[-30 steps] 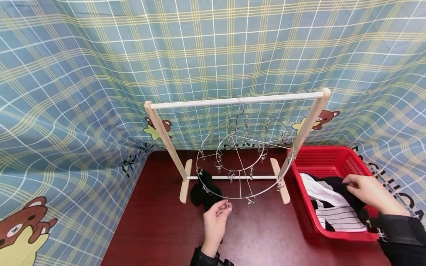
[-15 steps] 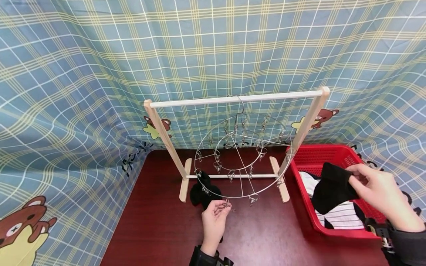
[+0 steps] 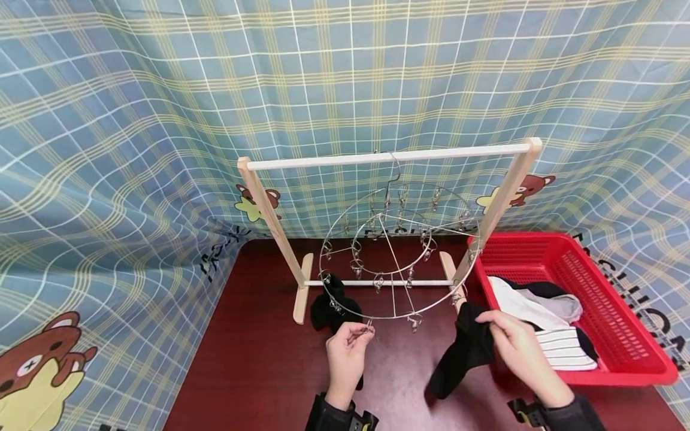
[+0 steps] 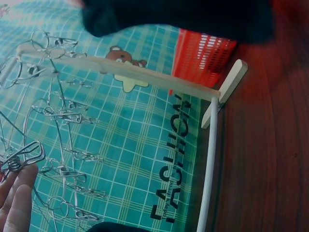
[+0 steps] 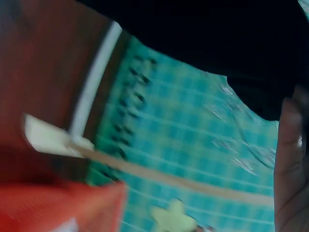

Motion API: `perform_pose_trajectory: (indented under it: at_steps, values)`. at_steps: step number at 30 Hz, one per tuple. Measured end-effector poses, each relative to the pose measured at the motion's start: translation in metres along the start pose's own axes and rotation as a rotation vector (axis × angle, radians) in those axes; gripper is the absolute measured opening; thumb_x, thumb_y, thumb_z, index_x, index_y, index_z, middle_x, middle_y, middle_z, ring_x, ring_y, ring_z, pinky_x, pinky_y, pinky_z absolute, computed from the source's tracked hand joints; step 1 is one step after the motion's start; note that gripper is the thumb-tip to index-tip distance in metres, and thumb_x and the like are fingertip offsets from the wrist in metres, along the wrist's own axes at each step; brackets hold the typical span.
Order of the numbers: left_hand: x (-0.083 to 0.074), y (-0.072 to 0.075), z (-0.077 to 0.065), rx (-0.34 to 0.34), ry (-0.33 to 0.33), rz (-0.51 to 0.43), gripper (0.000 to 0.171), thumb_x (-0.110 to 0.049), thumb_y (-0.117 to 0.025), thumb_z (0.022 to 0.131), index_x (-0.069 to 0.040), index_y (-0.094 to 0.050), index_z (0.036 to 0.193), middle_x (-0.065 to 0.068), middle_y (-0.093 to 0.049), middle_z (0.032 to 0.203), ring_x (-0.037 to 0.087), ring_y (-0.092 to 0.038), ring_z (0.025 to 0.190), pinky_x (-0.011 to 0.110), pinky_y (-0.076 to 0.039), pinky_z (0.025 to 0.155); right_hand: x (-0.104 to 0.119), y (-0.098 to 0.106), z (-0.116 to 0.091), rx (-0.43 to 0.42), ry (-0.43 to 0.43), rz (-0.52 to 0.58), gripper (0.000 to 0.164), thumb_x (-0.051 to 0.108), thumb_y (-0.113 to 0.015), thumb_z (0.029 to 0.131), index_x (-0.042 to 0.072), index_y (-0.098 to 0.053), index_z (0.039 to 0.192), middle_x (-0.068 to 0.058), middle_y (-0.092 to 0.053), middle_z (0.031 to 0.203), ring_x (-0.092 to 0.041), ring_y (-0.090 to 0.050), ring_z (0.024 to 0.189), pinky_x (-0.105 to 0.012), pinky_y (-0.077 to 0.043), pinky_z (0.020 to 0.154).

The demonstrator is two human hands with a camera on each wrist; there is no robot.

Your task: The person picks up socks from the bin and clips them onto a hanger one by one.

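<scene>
Black sock (image 3: 468, 341) pinched by right hand (image 3: 514, 344) | left hand (image 3: 347, 353) pinches metal clip (image 4: 15, 163) | risk: round hanger (image 3: 390, 239) may swing if tugged, hung by one hook (image 3: 399, 172)

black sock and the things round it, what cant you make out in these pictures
Black sock, head view: fingers of the right hand cover the part they pinch.
Black cloth, head view: partly hidden behind the left hand.
Left hand, left wrist view: cut off by the left edge.
Basket, right wrist view: blurred, cut off by the bottom edge.
Clothes inside, head view: overlap hides their number.
</scene>
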State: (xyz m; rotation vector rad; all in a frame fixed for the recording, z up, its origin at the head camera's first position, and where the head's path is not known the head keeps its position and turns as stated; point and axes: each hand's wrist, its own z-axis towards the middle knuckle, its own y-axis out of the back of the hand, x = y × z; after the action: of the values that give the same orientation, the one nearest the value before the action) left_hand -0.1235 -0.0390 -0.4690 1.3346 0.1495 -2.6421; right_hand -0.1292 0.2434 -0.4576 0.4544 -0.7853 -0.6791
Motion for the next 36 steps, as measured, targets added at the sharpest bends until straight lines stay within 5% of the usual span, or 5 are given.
perform_pose_trajectory:
  at_steps: [5,8,23,32,36]
  values:
    - [-0.002,0.001,0.002,-0.006,-0.021,0.034,0.015,0.022,-0.062,0.065,0.011,-0.056,0.074,0.020,-0.063,0.069,0.021,-0.063,0.063,0.022,-0.052,0.057,0.000,-0.026,-0.013,0.066,-0.125,0.053,0.028,-0.010,-0.055,0.073,0.011,-0.064,0.089,0.015,-0.044,0.055,0.003,-0.037,0.046,-0.012,-0.029,0.041]
    - [-0.004,0.001,0.003,-0.013,-0.014,0.047,0.015,0.022,-0.062,0.065,0.011,-0.056,0.073,0.021,-0.063,0.069,0.022,-0.063,0.061,0.023,-0.052,0.056,0.002,-0.038,-0.014,0.061,-0.159,0.085,0.025,-0.009,-0.059,0.071,0.009,-0.063,0.087,0.011,-0.055,0.058,0.005,-0.047,0.051,-0.008,-0.037,0.045]
    - [-0.010,-0.010,0.007,-0.050,-0.018,0.079,0.014,0.020,-0.065,0.063,0.009,-0.058,0.069,0.018,-0.064,0.067,0.022,-0.063,0.058,0.021,-0.051,0.051,0.056,-0.119,-0.011,-0.071,-0.299,0.379,0.009,-0.007,-0.063,0.074,0.001,-0.059,0.074,-0.001,-0.060,0.055,-0.002,-0.055,0.043,-0.017,-0.046,0.040]
    - [0.020,-0.011,-0.002,-0.055,-0.081,0.133,0.015,0.012,-0.069,0.064,0.003,-0.061,0.072,0.013,-0.065,0.067,0.016,-0.062,0.055,0.018,-0.049,0.049,0.101,-0.121,-0.001,-0.109,-0.324,0.451,0.008,-0.014,-0.061,0.072,-0.007,-0.058,0.072,-0.009,-0.056,0.049,-0.016,-0.053,0.036,-0.017,-0.043,0.035]
    - [0.026,-0.011,-0.004,-0.062,-0.097,0.155,0.013,0.008,-0.071,0.066,0.000,-0.062,0.073,0.010,-0.066,0.068,0.011,-0.062,0.056,0.016,-0.049,0.049,0.100,-0.127,-0.004,-0.115,-0.330,0.484,0.008,-0.013,-0.062,0.073,-0.005,-0.058,0.073,-0.006,-0.057,0.050,-0.011,-0.054,0.038,-0.018,-0.045,0.036]
